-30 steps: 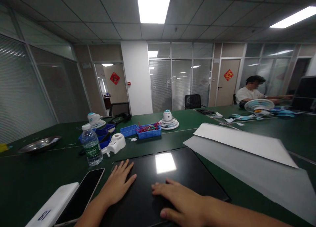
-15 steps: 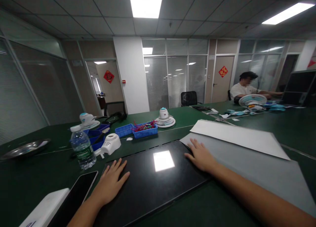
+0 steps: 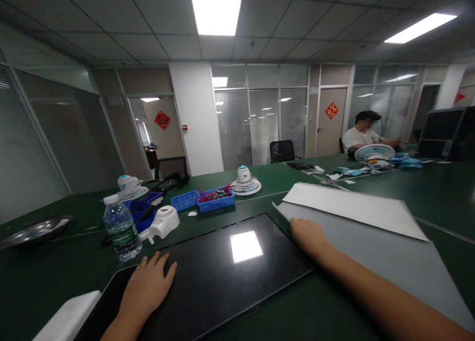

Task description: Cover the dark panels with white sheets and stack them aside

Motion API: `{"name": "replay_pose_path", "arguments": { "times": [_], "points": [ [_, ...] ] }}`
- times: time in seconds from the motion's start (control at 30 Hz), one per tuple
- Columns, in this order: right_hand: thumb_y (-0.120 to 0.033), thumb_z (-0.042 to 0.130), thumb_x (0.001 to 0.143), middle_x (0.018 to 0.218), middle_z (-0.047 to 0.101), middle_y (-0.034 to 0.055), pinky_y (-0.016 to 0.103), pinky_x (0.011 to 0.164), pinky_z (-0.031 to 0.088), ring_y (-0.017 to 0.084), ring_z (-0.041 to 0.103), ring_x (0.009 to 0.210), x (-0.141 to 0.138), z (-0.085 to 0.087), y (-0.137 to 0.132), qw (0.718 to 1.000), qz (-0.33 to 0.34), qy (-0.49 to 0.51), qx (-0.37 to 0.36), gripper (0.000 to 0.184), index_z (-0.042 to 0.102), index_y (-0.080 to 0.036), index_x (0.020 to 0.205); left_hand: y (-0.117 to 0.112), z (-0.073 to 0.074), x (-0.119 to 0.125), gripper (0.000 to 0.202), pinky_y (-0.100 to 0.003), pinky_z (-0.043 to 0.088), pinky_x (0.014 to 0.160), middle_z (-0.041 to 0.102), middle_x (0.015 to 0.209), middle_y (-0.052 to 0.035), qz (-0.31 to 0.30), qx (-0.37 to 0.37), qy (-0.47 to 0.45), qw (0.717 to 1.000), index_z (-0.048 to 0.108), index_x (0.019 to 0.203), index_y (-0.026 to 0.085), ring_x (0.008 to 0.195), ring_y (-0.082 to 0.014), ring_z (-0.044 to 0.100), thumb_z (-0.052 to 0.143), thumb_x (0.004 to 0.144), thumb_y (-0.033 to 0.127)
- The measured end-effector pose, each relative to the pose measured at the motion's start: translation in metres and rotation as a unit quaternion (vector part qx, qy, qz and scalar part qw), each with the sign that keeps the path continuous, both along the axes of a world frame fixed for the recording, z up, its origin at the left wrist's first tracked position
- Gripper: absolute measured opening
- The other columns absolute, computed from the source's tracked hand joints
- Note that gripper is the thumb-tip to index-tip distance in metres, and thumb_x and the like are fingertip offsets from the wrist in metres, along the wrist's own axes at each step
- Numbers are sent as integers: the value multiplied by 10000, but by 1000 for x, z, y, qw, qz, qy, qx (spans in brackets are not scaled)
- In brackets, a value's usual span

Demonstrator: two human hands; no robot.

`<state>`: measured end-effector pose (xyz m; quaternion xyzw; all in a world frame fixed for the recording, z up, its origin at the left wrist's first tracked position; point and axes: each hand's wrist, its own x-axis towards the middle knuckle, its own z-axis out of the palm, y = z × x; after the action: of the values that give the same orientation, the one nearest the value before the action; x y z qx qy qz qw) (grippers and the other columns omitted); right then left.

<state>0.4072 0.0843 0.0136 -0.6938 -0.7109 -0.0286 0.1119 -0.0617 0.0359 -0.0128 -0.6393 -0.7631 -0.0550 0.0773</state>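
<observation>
A glossy black screen panel (image 3: 222,271) lies flat on the green table, reflecting a ceiling light. My left hand (image 3: 146,286) rests with spread fingers at its left end, over the side of a black slab with a pale rim (image 3: 107,296). My right hand (image 3: 308,236) is closed at the left edge of a large grey sheet (image 3: 356,247), just beyond the panel's right edge. Its fingertips are curled out of sight, and the sheet's corner beside it stands slightly raised. A white board (image 3: 356,210) lies on top of the grey sheet.
Left of the panel stand a water bottle (image 3: 121,229), a white box (image 3: 69,316) and a white plastic housing (image 3: 164,221). Farther back are a blue tray of wires (image 3: 216,202), a fan part (image 3: 245,182) and a metal dish (image 3: 35,231). Another person (image 3: 365,133) sits at far right.
My right hand has gone from lying spread on the panel to closing at the grey sheet's edge. My left hand has slid left and nearer, onto the black slab's side.
</observation>
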Motion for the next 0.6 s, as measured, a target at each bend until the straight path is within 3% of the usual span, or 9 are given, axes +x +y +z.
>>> {"name": "replay_pose_path", "arguments": {
  "times": [0.13, 0.23, 0.3, 0.43, 0.53, 0.6],
  "points": [
    [-470, 424, 1000, 918, 719, 123, 309, 726, 518, 210, 691, 814, -5, 46, -22, 979, 40, 181, 82, 390, 662, -162, 972, -2, -3, -1, 664, -544, 242, 1223, 503, 1524, -195, -18, 11, -26, 999, 555, 1418, 92, 1455, -354, 409, 369, 928, 498],
    [-559, 231, 1011, 920, 724, 74, 250, 512, 471, 150, 632, 581, -6, 76, -29, 934, 41, 329, 134, 553, 606, -182, 1162, -3, -4, -2, 679, -516, 259, 1222, 497, 1524, -212, -35, 17, -37, 999, 547, 1419, 63, 1464, -347, 396, 350, 932, 494],
    [-531, 208, 999, 891, 722, 68, 248, 434, 431, 140, 576, 488, -6, 82, -27, 898, 13, 408, 163, 576, 545, -163, 1286, -3, -7, -5, 688, -520, 271, 1214, 491, 1528, -214, -37, 23, -42, 998, 543, 1422, 63, 1463, -355, 394, 340, 933, 503],
    [-347, 363, 908, 733, 701, 56, 243, 439, 434, 155, 582, 485, -10, 61, -10, 848, -48, 498, 173, 478, 595, -117, 1256, 1, -15, -11, 681, -525, 290, 1199, 477, 1532, -231, -40, 36, -54, 997, 564, 1403, 64, 1462, -379, 387, 362, 925, 505],
    [-273, 412, 844, 756, 723, 76, 251, 479, 469, 165, 608, 520, -15, 29, 1, 838, -73, 521, 148, 449, 635, -103, 1195, 4, -18, -12, 693, -527, 288, 1197, 462, 1539, -241, -38, 31, -56, 997, 556, 1408, 60, 1464, -392, 377, 386, 910, 511],
    [-248, 432, 825, 825, 742, 87, 256, 512, 487, 168, 626, 553, -17, 10, 6, 840, -87, 518, 137, 495, 592, -105, 1270, 6, -18, -11, 701, -535, 272, 1204, 451, 1548, -239, -33, 22, -56, 998, 541, 1423, 65, 1474, -386, 360, 379, 911, 516]
  ]
}}
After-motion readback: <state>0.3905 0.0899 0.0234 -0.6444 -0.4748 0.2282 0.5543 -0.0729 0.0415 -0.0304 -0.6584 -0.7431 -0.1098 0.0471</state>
